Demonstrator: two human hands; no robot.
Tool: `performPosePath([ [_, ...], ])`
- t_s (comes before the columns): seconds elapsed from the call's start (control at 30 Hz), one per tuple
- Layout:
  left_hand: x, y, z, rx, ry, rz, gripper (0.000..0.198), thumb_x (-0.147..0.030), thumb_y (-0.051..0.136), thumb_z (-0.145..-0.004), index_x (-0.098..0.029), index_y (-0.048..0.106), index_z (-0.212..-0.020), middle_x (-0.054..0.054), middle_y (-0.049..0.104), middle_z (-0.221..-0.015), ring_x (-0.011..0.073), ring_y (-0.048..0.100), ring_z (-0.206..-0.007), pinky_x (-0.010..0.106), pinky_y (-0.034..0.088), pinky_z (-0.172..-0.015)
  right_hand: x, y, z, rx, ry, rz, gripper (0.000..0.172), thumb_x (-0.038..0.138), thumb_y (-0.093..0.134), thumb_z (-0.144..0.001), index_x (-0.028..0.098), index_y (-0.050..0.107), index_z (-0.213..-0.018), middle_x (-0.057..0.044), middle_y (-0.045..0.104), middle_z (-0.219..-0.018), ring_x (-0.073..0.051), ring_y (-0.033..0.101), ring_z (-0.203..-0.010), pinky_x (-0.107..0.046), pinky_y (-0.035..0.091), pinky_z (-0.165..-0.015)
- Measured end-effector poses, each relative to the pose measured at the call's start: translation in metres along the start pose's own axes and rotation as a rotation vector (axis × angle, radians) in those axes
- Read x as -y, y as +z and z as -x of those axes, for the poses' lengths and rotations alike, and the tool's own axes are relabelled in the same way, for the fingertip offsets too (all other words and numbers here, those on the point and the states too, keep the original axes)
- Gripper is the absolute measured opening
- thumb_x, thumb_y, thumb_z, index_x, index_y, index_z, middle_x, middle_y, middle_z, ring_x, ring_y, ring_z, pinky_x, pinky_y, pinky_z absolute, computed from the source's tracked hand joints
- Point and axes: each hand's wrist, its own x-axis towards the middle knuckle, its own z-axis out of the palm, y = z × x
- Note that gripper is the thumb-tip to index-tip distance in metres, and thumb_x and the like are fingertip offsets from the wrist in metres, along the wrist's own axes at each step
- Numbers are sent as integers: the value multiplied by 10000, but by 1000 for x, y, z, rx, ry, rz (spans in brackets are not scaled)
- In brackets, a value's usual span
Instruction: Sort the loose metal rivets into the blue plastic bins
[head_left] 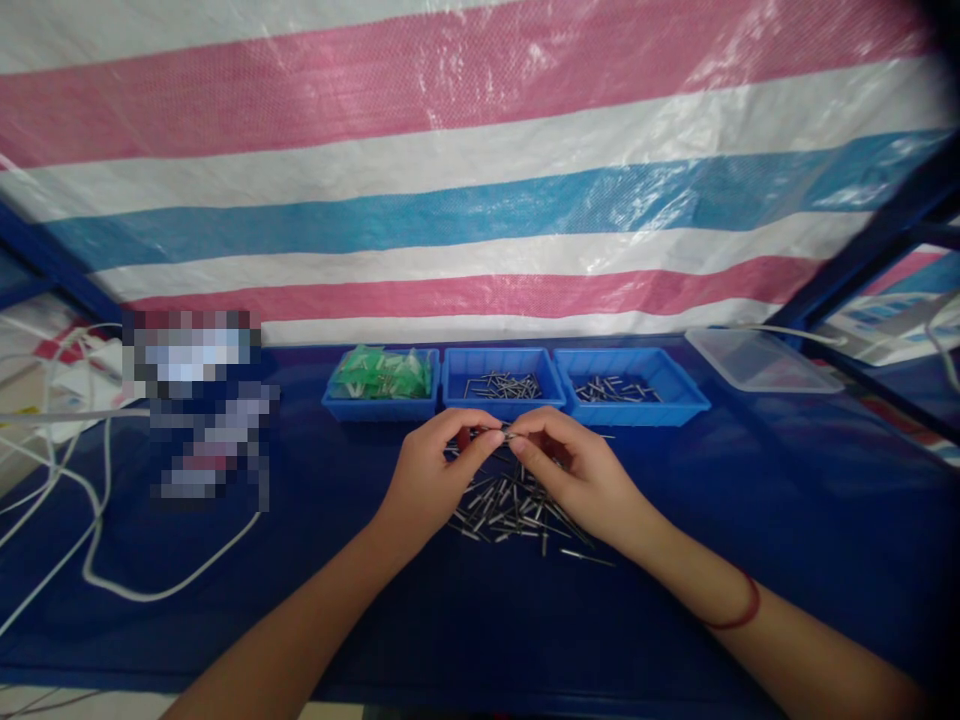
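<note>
1. The person's left hand [439, 470] and right hand [576, 468] come together at the fingertips, thumbs and fingers pinched on a small metal piece [508, 435].
2. The metal piece sits between the 2 hands, in front of the middle bin; it looks silvery, but the fingers cover most of it, hiding its full shape.
3. Below them, a loose pile of metal pins [495, 505] lies criss-crossed on the dark blue desk [480, 640]; many show a thin shaft and a thicker, brighter sleeve.
4. Any marking on the metal is too small to read, and pixelated patches [195, 355] at left hide their details.
5. 3 blue plastic bins stand in a row: the left bin [379, 411] holds green packets [382, 373], the middle bin [465, 403] thin pins [510, 385], the right bin [637, 413] short metal pieces [611, 388].
6. A translucent plastic lid [761, 360] lies right of them.
</note>
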Motion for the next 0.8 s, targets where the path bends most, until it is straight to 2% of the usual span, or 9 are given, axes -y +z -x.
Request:
performPosePath([
  [0.13, 4, 1, 0, 7, 19, -26, 120, -272, 609, -856, -198, 691, -903, 7, 707, -857, 129, 598, -709, 237, 469, -679, 3, -4, -1, -105, -55, -3, 103, 302, 571, -881, 218, 619, -917, -55, 584, -930, -144, 540, -714, -287, 454, -615],
  [0.23, 7, 2, 0, 44, 12, -38, 131, -264, 595, -867, -192, 690, -919, 12, 710, -881, 132, 609, -734, 236, 464, -692, 7, -6, -1, -120, -124, 31, 89, 274, 570, -881, 221, 628, -923, -54, 569, -931, -132, 523, -681, -282, 450, -592],
  [0.4, 6, 4, 0, 181, -10, -79, 180, -290, 549, -901, -181, 678, -964, 15, 704, -892, 131, 613, -741, 230, 458, -698, 11, -8, 0, -100, -251, 213, 47, 197, 549, -873, 206, 595, -871, -47, 573, -901, -129, 527, -667, -281, 441, -580],
  [0.5, 5, 1, 0, 249, 9, -191, 246, -326, 542, -903, -191, 640, -1085, 27, 688, -975, 134, 602, -727, 246, 456, -699, 11, -15, -5, -131, -304, 324, 64, 186, 532, -872, 204, 574, -827, -51, 589, -887, -146, 544, -701, -291, 452, -608],
  [0.6, 5, -10, -4, 304, 29, -333, 275, -344, 513, -914, -207, 615, -1130, 36, 668, -1041, 145, 605, -758, 262, 450, -723, 6, -33, -13, -247, -303, 418, 53, 206, 546, -868, 203, 588, -837, -49, 605, -890, -136, 534, -654, -300, 457, -619],
  [0.7, 5, -26, -9, 397, 32, -460, 221, -321, 479, -922, -198, 650, -988, 31, 672, -960, 169, 612, -820, 275, 437, -749, -5, -57, -21, -413, -252, 542, 61, 230, 556, -858, 201, 608, -844, -42, 611, -852, -138, 530, -629, -309, 456, -635],
  [0.8, 6, -36, -12, 541, 4, -544, 203, -333, 509, -892, -195, 657, -901, 29, 667, -884, 182, 611, -813, 280, 429, -727, -19, -74, -27, -513, -168, 691, 112, 272, 563, -848, 199, 631, -900, -48, 591, -828, -156, 530, -642, -333, 458, -676],
])
